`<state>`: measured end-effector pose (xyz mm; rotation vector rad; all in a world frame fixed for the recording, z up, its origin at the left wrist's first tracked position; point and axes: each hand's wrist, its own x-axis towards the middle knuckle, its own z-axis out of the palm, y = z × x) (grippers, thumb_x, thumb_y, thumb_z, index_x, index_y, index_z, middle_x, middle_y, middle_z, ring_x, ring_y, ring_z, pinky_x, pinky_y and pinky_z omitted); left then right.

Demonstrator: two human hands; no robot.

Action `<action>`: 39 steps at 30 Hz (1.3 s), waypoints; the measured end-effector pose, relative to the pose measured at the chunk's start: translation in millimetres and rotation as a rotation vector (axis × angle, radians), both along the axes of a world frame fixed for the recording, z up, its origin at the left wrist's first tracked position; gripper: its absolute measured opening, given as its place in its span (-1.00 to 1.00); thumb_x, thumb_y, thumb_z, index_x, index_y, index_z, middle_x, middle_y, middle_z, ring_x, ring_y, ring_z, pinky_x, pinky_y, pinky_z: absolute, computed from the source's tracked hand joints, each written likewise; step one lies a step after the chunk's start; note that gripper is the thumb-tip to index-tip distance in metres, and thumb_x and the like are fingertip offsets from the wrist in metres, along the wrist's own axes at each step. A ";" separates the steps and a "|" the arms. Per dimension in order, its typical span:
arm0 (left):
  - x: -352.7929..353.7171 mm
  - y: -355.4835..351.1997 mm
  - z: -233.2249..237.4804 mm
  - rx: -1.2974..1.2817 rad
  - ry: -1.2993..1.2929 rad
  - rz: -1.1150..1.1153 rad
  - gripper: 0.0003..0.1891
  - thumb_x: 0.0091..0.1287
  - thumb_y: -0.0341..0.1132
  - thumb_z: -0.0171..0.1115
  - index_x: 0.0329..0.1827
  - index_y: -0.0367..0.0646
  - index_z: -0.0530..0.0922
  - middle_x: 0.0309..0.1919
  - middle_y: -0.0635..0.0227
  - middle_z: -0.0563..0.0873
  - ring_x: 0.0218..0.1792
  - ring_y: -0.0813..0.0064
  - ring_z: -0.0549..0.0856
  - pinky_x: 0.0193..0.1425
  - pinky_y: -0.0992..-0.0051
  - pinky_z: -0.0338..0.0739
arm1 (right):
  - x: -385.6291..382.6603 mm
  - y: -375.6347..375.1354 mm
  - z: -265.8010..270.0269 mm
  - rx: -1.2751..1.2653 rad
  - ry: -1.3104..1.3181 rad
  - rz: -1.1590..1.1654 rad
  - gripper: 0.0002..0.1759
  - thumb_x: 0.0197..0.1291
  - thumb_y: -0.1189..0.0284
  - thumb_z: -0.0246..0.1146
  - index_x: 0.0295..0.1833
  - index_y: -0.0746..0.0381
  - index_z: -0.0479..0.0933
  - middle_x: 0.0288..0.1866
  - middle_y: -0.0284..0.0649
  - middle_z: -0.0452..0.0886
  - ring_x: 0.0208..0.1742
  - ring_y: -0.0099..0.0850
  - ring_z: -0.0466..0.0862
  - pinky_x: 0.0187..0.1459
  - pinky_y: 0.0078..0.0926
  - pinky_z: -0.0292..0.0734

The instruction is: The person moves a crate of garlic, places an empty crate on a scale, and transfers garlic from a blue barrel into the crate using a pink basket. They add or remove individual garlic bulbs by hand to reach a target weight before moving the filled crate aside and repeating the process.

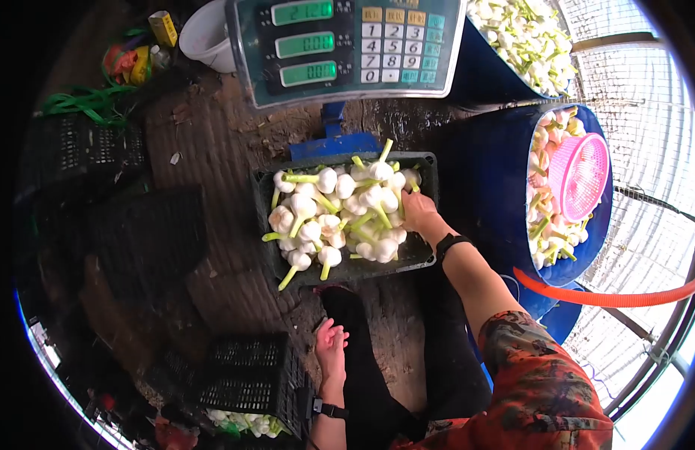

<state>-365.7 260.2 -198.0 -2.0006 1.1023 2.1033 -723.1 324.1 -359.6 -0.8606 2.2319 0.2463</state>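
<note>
A dark plastic crate [424, 259] full of white garlic bulbs [306, 206] with cut green stems sits on the blue scale platform in front of me. My right hand [418, 211] reaches into the crate's right side, its fingers closed around the stem of a garlic bulb [411, 178]; the fingertips are partly hidden. Above my left leg hangs my left hand [332, 346], apart from the crate, holding nothing, with the fingers loosely curled and apart.
A digital scale display [347, 52] stands behind the crate. On the right are a blue barrel [475, 195] of garlic with a pink basket [580, 176], another garlic-filled barrel [467, 67] and an orange hose [610, 298]. A black crate [246, 367] and a white bucket [205, 37] are at left.
</note>
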 end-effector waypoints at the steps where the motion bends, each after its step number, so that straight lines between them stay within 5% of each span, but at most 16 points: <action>1: 1.3 -2.6 2.0 -0.001 -0.005 0.003 -0.60 0.34 -0.36 0.19 0.22 -0.15 0.39 -0.11 0.33 0.62 -0.20 0.56 0.64 -0.16 0.59 0.51 | -2.7 0.5 7.7 -0.043 -0.075 0.061 -0.49 -0.08 0.37 0.33 0.01 0.30 0.36 -0.07 0.09 0.55 -0.04 -0.04 0.63 -0.10 -0.22 0.59; 4: 4.5 -16.3 1.5 -0.010 0.016 0.001 -0.62 0.36 -0.35 0.18 0.22 -0.15 0.38 -0.10 0.34 0.60 -0.19 0.57 0.63 -0.15 0.59 0.49 | 2.2 6.1 2.1 -0.228 -0.071 0.036 -0.53 -0.10 0.34 0.36 -0.07 0.27 0.38 -0.27 0.00 0.65 -0.17 -0.07 0.68 -0.14 -0.17 0.57; 7: 11.2 -28.9 5.5 -0.050 0.005 0.033 -0.63 0.34 -0.40 0.17 0.21 -0.14 0.40 -0.13 0.34 0.62 -0.22 0.59 0.63 -0.20 0.62 0.50 | 5.7 -1.3 11.9 -0.067 -0.055 -0.006 -0.53 -0.05 0.35 0.34 -0.03 0.28 0.37 -0.27 -0.03 0.66 -0.15 -0.10 0.68 -0.14 -0.21 0.59; 9: 23.2 -36.1 6.6 -0.060 0.024 0.039 -0.63 0.34 -0.41 0.17 0.20 -0.14 0.41 -0.13 0.35 0.62 -0.23 0.59 0.63 -0.21 0.63 0.50 | 4.4 -2.8 4.6 0.168 -0.117 0.163 -0.49 0.00 0.36 0.31 0.06 0.29 0.34 -0.15 -0.02 0.64 -0.08 -0.15 0.67 -0.09 -0.27 0.59; 13: 33.5 -66.2 11.1 -0.081 0.029 0.044 -0.63 0.33 -0.41 0.18 0.19 -0.15 0.42 -0.15 0.37 0.63 -0.24 0.61 0.63 -0.22 0.64 0.50 | 16.6 3.5 7.4 0.036 -0.026 0.016 -0.50 0.05 0.38 0.28 0.12 0.25 0.36 0.09 0.02 0.53 0.06 -0.16 0.61 0.01 -0.29 0.56; 16: 54.1 -87.7 4.5 -0.123 0.063 0.030 -0.63 0.33 -0.41 0.19 0.20 -0.15 0.41 -0.16 0.39 0.63 -0.24 0.62 0.63 -0.21 0.65 0.50 | 18.7 3.0 1.7 0.113 0.026 0.102 -0.54 0.10 0.36 0.21 0.13 0.24 0.40 0.06 -0.01 0.56 -0.01 -0.18 0.65 -0.04 -0.32 0.58; 18: 64.9 -103.2 3.5 -0.132 0.069 0.003 -0.63 0.35 -0.42 0.18 0.21 -0.15 0.39 -0.15 0.38 0.61 -0.24 0.62 0.62 -0.20 0.65 0.48 | 16.5 -1.3 4.2 0.194 0.012 0.106 -0.69 0.11 0.37 0.20 -0.04 0.24 0.57 0.06 -0.01 0.57 -0.02 -0.23 0.66 -0.08 -0.36 0.60; 22: 96.5 -119.4 -0.4 -0.151 0.019 -0.088 -0.64 0.35 -0.40 0.16 0.19 -0.17 0.40 -0.17 0.38 0.63 -0.24 0.61 0.63 -0.21 0.65 0.50 | 34.1 -2.4 35.2 0.063 0.187 0.012 -0.75 0.06 0.44 0.21 -0.13 0.25 0.59 0.09 0.04 0.44 -0.05 -0.18 0.66 -0.04 -0.34 0.59; 26: 110.8 -129.4 12.7 -0.130 0.026 -0.131 -0.65 0.35 -0.43 0.15 0.18 -0.17 0.40 -0.20 0.39 0.63 -0.27 0.61 0.64 -0.26 0.64 0.51 | 44.3 11.6 110.2 -0.093 0.260 -0.431 -0.65 -0.11 0.39 0.31 -0.14 0.25 0.53 0.04 0.09 0.40 -0.13 -0.02 0.64 -0.06 -0.20 0.58; 28: 107.3 -133.1 23.2 -0.171 0.025 -0.180 -0.66 0.35 -0.44 0.14 0.18 -0.17 0.41 -0.22 0.40 0.63 -0.29 0.61 0.64 -0.27 0.63 0.52 | 48.9 21.3 143.8 -0.152 0.273 -0.662 -0.66 -0.08 0.34 0.32 -0.18 0.27 0.51 -0.10 0.05 0.49 -0.22 -0.10 0.67 -0.13 -0.24 0.60; 34: 80.7 -132.5 33.8 -0.166 0.048 -0.159 -0.67 0.34 -0.44 0.15 0.17 -0.14 0.42 -0.23 0.39 0.63 -0.29 0.61 0.64 -0.28 0.64 0.51 | 99.2 68.7 193.9 -0.867 -0.847 -1.655 -0.77 0.13 0.37 0.28 -0.13 0.14 0.43 -0.44 -0.38 0.50 -0.61 -0.64 0.39 -0.61 -0.67 0.29; 39: 50.1 -120.7 38.2 -0.150 0.073 -0.197 -0.65 0.33 -0.45 0.17 0.18 -0.14 0.41 -0.20 0.40 0.62 -0.29 0.64 0.63 -0.28 0.66 0.49 | 145.3 66.7 213.4 -1.030 -1.093 -1.759 -0.68 0.11 0.54 0.19 -0.01 0.13 0.35 -0.24 -0.25 0.56 -0.37 -0.48 0.56 -0.49 -0.58 0.43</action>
